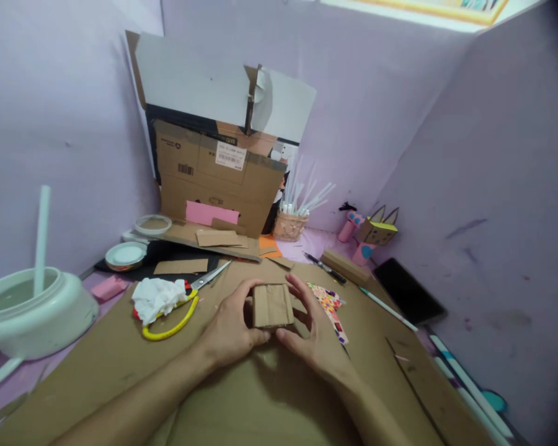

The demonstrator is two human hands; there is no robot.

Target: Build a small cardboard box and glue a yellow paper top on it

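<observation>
A small square cardboard box [272, 306] is between my hands over the brown cardboard sheet [242, 396]. My left hand [232, 322] is closed around its left side, with the thumb along the near edge. On the other side, my right hand [314, 328] curves around the right edge, index finger at the far corner and thumb at the near one. The undersides of the fingers behind the box are hidden. Left of the hands lie yellow-handled scissors [171, 323] with crumpled white tissue [157, 298] on them. A colourful patterned piece [328, 300] lies just beyond my right hand.
A large opened carton [218, 179] leans on the back wall. A basket of white sticks [291, 224] stands beside it. At left is a white pot [60, 316]; at right, a dark phone [409, 291], a pen [325, 267] and a cardboard animal figure [376, 230].
</observation>
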